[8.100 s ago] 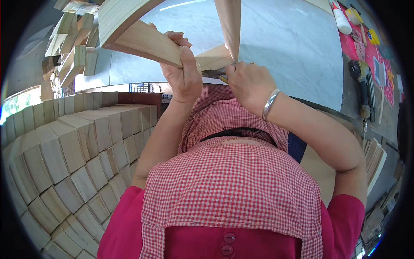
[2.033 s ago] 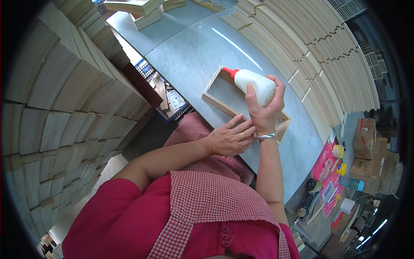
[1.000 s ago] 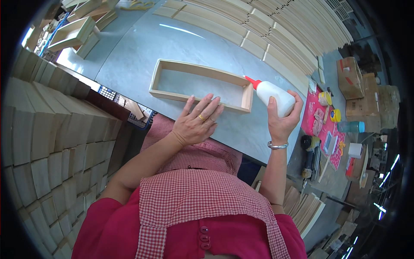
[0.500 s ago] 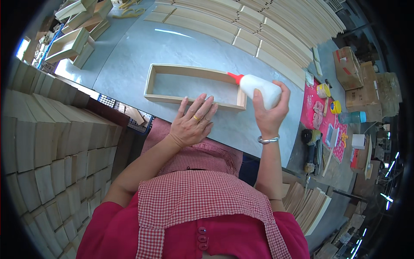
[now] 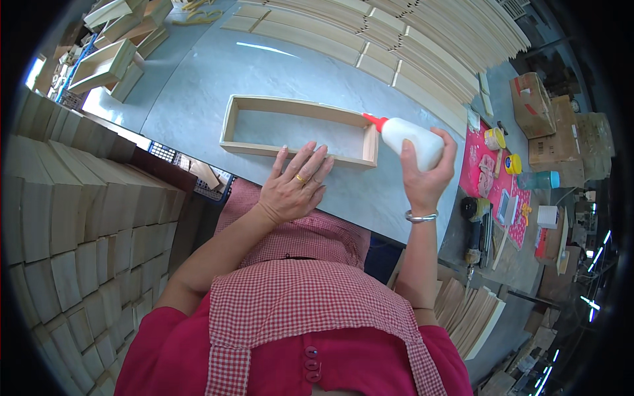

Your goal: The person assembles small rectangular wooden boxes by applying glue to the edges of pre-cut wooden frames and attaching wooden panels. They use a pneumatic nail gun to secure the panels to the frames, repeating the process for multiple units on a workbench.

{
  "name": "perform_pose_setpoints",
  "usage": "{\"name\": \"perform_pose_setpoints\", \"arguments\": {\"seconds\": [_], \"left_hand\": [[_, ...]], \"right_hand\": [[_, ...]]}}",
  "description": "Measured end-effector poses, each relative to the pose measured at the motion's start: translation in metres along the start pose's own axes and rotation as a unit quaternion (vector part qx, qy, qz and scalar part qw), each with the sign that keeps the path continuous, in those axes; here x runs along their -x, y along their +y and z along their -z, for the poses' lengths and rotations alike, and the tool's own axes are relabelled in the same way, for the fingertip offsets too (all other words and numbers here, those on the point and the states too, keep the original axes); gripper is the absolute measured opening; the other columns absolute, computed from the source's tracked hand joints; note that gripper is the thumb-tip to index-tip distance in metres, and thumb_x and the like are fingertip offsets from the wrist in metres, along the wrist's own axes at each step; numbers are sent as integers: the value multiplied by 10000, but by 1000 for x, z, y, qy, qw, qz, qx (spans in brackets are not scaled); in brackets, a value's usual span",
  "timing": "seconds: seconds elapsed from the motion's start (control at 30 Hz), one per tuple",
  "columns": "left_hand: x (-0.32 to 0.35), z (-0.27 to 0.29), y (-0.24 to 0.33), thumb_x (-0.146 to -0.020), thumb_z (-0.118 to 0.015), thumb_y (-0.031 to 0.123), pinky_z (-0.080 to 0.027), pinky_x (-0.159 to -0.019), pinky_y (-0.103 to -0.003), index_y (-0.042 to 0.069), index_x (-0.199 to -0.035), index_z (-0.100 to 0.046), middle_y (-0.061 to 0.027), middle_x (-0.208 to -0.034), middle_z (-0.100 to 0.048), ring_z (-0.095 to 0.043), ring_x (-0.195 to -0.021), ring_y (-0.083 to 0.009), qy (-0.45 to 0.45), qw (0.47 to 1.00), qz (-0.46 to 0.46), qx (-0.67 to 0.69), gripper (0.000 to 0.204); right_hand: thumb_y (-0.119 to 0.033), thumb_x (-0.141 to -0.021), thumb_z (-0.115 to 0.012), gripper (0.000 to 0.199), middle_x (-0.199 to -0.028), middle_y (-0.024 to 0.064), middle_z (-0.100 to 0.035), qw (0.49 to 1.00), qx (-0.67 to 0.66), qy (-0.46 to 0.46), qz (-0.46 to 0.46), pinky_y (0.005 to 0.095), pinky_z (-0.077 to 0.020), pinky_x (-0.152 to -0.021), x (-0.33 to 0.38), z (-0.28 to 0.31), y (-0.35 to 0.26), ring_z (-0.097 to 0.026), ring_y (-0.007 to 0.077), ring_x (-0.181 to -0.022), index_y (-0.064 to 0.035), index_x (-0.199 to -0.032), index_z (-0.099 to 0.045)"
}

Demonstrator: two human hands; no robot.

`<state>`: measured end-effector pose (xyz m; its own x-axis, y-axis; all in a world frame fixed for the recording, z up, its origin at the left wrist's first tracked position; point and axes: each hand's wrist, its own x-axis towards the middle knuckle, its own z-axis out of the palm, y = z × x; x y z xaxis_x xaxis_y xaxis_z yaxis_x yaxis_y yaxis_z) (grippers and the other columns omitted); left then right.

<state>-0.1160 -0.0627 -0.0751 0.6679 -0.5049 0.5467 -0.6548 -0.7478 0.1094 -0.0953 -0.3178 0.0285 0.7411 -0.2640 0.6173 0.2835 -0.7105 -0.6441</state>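
A long, narrow wooden frame (image 5: 254, 148) lies on the grey marbled table (image 5: 191, 92), which shows through inside it. My left hand (image 5: 295, 183) rests with spread fingers over the frame's near side, a ring on one finger. In my right hand (image 5: 430, 170) is a white squeeze bottle (image 5: 411, 140) with a red nozzle, tilted to the left. The nozzle's tip is at the far right corner of the frame; whether it touches the wood I cannot tell.
Long wooden strips (image 5: 370, 33) lie stacked along the table's far side. Wooden boxes (image 5: 105, 66) stand at the far left. Stacked wooden boards (image 5: 66, 204) rise on my left. A pink cloth (image 5: 472, 158) with small tubs lies to the right, near cardboard boxes (image 5: 558, 132).
My right hand has moved a little to the right with the bottle, so its nozzle has shifted along to the frame's far right corner. My left hand has stayed in place.
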Motion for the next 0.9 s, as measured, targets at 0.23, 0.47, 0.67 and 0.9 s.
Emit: {"name": "perform_pose_setpoints", "arguments": {"seconds": [0.23, 0.47, 0.67, 0.9], "left_hand": [[0, -1, 1, -893, -642, 356, -214, -1225, -572, 167, -1484, -520, -38, -1606, -389, -347, -1503, -232, 5, 1000, 0, -2, 632], [-1, -1, 0, -889, -644, 357, -223, -1215, -583, 163, -1481, -524, -41, -1606, -389, -347, -1503, -240, 5, 1000, -1, -5, 634], [-1, -1, 1, -885, -652, 353, -233, -1208, -587, 163, -1484, -519, -45, -1607, -386, -334, -1510, -241, -1, 1000, -1, 0, 642], [1, 1, -6, -841, -692, 264, -342, -1160, -514, 126, -1268, -663, -70, -1464, -509, -491, -1364, -250, 107, 991, -68, 47, 450]], "right_hand": [[-186, -781, -829, 544, -1076, 146, -653, 999, 28, 15, 0, 371, -555, -790, 5, 25, 10, -668, 251, -907, -9, -1221, -563], [-184, -763, -834, 543, -1051, 143, -663, 999, 40, -23, -13, 367, -550, -789, 13, 44, -3, -668, 245, -904, -4, -1205, -576], [-185, -756, -838, 546, -1051, 141, -658, 997, 56, -50, -21, 358, -537, -820, 29, 70, -14, -657, 236, -920, 3, -1199, -579], [-216, -808, -824, 552, -1160, 90, -580, 981, -138, -62, -120, 331, -520, -857, 43, 33, -47, -597, 191, -999, -2, -1230, -541]]}}
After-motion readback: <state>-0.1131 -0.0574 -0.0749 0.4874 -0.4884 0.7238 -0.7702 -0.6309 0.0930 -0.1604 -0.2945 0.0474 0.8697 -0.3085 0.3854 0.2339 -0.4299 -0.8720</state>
